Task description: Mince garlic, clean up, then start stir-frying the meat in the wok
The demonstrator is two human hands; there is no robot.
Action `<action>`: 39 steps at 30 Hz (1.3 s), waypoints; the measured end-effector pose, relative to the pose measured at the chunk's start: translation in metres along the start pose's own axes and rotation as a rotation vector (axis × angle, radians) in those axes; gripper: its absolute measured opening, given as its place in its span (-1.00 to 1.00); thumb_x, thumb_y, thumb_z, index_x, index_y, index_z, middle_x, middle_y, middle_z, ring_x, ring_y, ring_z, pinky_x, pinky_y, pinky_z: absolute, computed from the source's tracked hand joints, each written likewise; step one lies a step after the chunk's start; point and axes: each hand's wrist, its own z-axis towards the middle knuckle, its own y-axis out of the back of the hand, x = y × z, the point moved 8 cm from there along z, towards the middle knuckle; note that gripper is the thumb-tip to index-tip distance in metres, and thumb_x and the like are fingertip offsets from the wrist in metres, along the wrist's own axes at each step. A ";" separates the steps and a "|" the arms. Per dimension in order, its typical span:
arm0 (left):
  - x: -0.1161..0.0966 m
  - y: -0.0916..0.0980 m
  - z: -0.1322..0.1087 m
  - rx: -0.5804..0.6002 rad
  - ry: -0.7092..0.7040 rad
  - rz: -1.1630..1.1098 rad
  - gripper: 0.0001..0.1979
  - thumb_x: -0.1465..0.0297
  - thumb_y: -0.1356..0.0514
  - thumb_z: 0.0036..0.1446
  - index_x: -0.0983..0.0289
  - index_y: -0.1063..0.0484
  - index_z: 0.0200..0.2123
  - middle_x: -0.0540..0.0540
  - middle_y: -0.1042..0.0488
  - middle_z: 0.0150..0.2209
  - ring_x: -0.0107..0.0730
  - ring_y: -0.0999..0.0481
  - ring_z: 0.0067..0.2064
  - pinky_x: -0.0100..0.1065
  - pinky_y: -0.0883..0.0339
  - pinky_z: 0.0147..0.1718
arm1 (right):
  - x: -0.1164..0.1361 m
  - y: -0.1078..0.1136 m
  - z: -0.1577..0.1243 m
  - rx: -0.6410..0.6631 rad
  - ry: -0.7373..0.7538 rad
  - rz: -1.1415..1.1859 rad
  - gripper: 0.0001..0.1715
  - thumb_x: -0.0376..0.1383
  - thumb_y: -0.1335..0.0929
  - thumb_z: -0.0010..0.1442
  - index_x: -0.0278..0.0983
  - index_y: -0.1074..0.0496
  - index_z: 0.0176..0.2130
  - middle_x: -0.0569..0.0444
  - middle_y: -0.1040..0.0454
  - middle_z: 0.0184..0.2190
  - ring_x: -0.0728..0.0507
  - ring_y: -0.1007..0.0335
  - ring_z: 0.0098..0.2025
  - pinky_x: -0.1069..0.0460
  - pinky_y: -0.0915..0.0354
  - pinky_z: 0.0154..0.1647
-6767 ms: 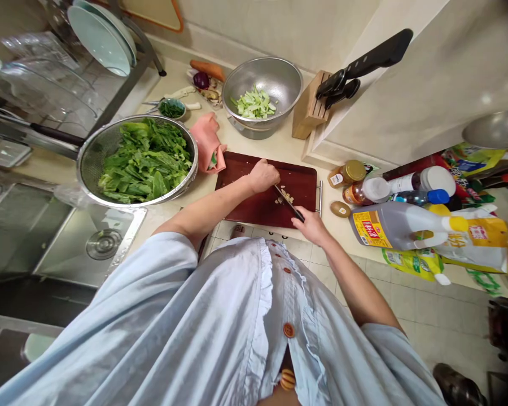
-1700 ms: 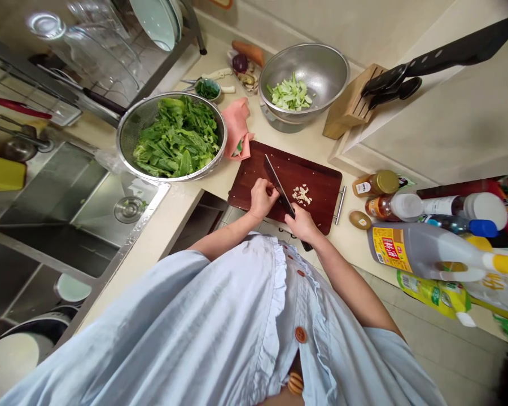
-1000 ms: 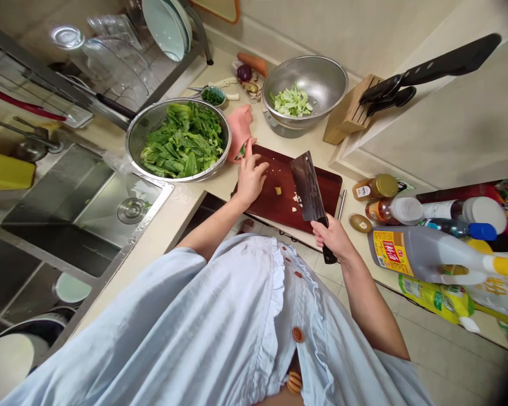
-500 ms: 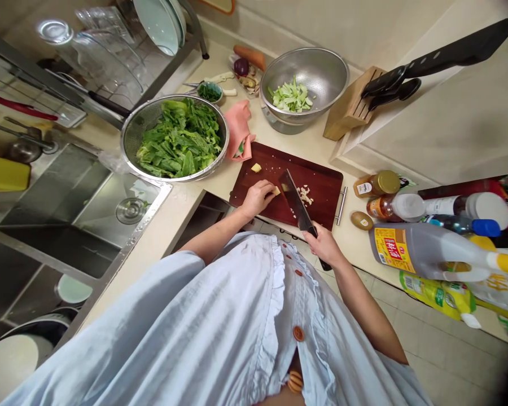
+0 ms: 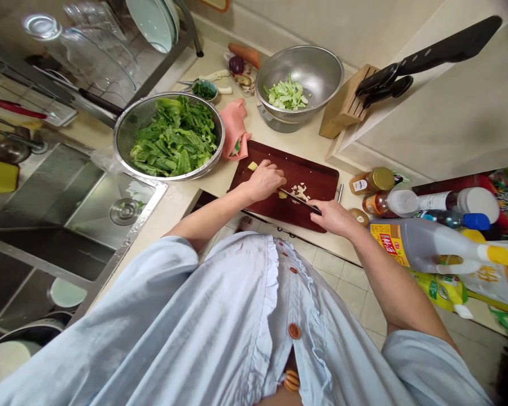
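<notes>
My right hand (image 5: 332, 217) is closed round the black handle of a kitchen knife (image 5: 301, 202), whose narrow outline lies over a dark red cutting board (image 5: 317, 169). My left hand (image 5: 267, 179) is at the far end of the blade, fingers curled down; what is under the fingertips is hidden. A small yellow piece (image 5: 283, 195), like ginger, lies right beside the blade on the near side. Another pale yellow piece (image 5: 253, 166) rests by my left wrist, at the board's left. Chopped white bits, like garlic (image 5: 300, 192), are scattered just beyond the knife.
A strainer of leafy greens (image 5: 178, 135) stands left, beside a pink cloth (image 5: 235, 129) and the sink (image 5: 122, 180). Behind the board is a metal bowl (image 5: 322, 84) with cut pale green stalks. A knife block (image 5: 342, 107), jars and a large bottle (image 5: 423, 242) stand right.
The knife has swung from pointing away to lying more crosswise, its tip by my left hand. My left hand has moved slightly right and no longer visibly pinches the yellow piece.
</notes>
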 end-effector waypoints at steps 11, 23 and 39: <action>0.005 -0.018 0.012 0.139 0.124 0.068 -0.74 0.58 -0.10 0.14 0.36 -0.62 -0.29 0.29 -0.60 -0.27 -0.09 -0.58 -0.19 -0.20 -0.26 -0.22 | -0.006 -0.018 0.012 -0.025 0.069 0.047 -0.44 -0.28 -0.33 0.15 -0.17 -0.46 0.15 0.02 -0.62 -0.18 -0.15 -0.52 -0.27 0.06 -0.31 -0.22; 0.006 -0.024 0.015 0.091 -0.045 0.081 -0.79 0.57 -0.15 0.11 0.33 -0.60 -0.41 0.23 -0.60 -0.35 -0.21 -0.55 -0.27 -0.23 -0.18 -0.24 | 0.007 -0.043 -0.005 -0.054 -0.086 0.125 -0.52 -0.25 -0.29 0.21 -0.18 -0.44 0.12 0.01 -0.61 -0.25 -0.18 -0.52 -0.27 0.07 -0.28 -0.30; 0.003 -0.020 0.031 0.096 0.136 0.037 -0.75 0.57 -0.11 0.12 0.35 -0.63 -0.32 0.30 -0.59 -0.32 -0.09 -0.58 -0.22 -0.21 -0.23 -0.25 | -0.023 -0.012 0.018 -0.052 0.022 0.069 -0.56 -0.32 -0.33 0.17 -0.22 -0.51 0.05 0.00 -0.61 -0.20 -0.16 -0.48 -0.29 0.05 -0.27 -0.26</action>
